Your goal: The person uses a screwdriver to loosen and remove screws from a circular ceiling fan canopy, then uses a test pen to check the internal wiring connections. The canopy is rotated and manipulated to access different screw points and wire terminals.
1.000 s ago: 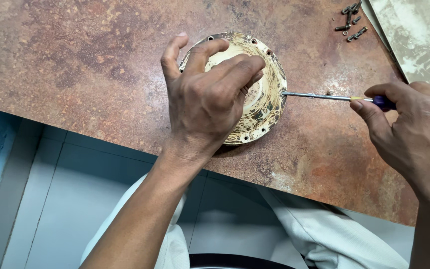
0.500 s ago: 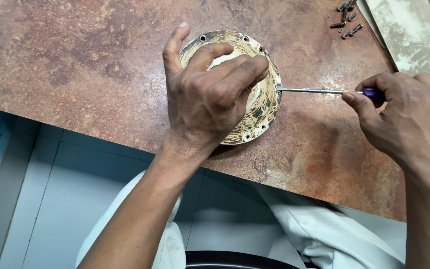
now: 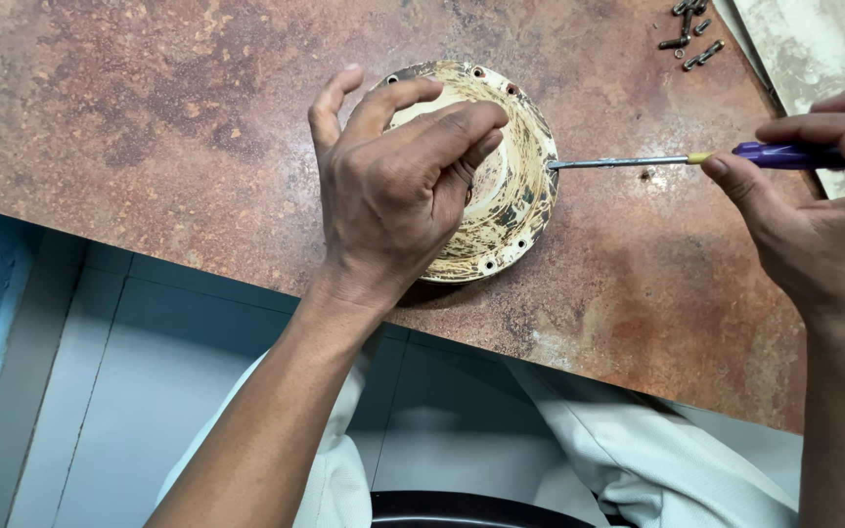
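A round, cream-coloured metal cover plate [image 3: 501,196], stained brown and ringed with small holes, lies near the front edge of the mottled rust-brown tabletop [image 3: 149,117]. The left hand [image 3: 393,186] rests over it, fingers curled on its dome. The right hand [image 3: 814,225] pinches a purple-handled screwdriver [image 3: 696,158], tip touching the plate's rim.

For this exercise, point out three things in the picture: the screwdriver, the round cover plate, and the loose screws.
screwdriver [image 3: 618,161], head view, on the middle of its metal shaft.
round cover plate [image 3: 525,196], head view, on its worn right rim.
loose screws [image 3: 691,37], head view, on the small pile near the top edge.
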